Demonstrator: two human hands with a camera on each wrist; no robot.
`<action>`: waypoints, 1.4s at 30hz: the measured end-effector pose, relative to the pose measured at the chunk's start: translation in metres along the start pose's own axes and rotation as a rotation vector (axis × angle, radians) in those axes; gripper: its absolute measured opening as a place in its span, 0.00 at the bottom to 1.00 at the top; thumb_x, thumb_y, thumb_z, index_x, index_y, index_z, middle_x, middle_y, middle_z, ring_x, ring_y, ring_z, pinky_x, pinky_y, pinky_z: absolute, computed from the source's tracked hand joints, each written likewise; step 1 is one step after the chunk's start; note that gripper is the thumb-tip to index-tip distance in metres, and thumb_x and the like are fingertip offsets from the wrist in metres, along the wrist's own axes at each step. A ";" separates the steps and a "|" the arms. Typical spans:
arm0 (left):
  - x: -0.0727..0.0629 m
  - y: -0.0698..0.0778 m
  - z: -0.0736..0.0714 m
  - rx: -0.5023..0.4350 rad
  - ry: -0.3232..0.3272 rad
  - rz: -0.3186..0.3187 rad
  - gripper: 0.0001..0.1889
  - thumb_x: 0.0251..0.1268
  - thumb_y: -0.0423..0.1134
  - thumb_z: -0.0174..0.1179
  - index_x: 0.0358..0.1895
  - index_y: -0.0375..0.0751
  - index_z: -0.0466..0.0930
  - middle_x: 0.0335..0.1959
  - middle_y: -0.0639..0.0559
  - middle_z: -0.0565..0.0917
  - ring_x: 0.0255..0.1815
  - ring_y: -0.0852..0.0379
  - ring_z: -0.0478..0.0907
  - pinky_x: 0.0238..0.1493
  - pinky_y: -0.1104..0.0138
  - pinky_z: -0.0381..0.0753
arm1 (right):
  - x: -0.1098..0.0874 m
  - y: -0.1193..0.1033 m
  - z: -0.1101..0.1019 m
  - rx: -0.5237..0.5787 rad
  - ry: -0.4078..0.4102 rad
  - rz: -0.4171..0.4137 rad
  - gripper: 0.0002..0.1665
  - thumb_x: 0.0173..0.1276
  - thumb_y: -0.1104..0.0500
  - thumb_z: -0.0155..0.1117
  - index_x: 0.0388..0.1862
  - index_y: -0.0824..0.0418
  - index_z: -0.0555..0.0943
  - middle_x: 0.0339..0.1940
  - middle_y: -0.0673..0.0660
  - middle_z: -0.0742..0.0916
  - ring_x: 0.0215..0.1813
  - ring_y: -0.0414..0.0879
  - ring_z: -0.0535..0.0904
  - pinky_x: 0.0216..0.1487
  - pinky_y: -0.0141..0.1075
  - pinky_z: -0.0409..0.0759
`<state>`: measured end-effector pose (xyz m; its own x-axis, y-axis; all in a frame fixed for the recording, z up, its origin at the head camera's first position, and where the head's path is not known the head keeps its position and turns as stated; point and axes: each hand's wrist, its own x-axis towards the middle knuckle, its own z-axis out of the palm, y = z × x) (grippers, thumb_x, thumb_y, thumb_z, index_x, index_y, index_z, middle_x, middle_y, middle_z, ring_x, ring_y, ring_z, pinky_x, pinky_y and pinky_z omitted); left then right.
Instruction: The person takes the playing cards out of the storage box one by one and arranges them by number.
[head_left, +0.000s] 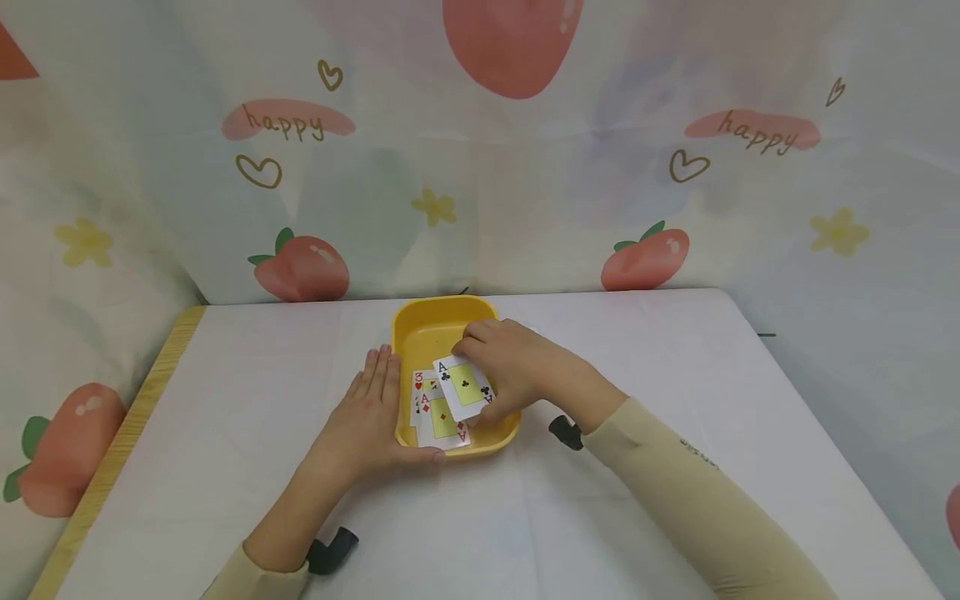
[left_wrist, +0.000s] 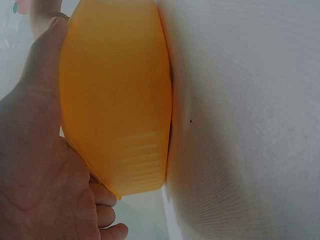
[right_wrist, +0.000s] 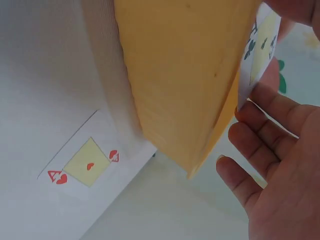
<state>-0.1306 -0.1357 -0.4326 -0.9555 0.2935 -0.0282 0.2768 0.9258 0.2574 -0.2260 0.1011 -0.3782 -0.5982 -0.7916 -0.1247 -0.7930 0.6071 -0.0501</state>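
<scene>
A yellow plastic tray (head_left: 429,337) stands on the table with several playing cards in its near half. The ace of diamonds (head_left: 433,429) lies face up there, overlapping a heart card (head_left: 418,380). Over these my right hand (head_left: 510,362) pinches the ace of clubs (head_left: 467,390), tilted and inside the rim. My left hand (head_left: 363,429) lies along the tray's left side with straight fingers, its thumb at the near rim. In the right wrist view the ace of hearts (right_wrist: 89,162) lies face up on the table beside the tray, mostly hidden by my right hand in the head view.
A white cloth covers the table (head_left: 247,375), with a wooden edge (head_left: 161,358) showing at the left. Behind it hangs a printed fabric backdrop (head_left: 480,183). Black wrist mounts (head_left: 333,552) stick out from both sleeves.
</scene>
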 end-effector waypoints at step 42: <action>0.001 0.000 0.002 -0.024 -0.013 -0.027 0.78 0.36 0.86 0.58 0.79 0.30 0.36 0.82 0.36 0.38 0.83 0.42 0.34 0.79 0.50 0.49 | -0.061 0.059 -0.005 0.118 0.197 0.259 0.48 0.43 0.42 0.77 0.66 0.55 0.75 0.58 0.52 0.77 0.58 0.49 0.71 0.60 0.46 0.74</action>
<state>-0.1316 -0.1348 -0.4346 -0.9613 0.2713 -0.0477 0.2478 0.9275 0.2797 -0.2369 0.1854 -0.3689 -0.7977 -0.6013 0.0447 -0.6000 0.7843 -0.1573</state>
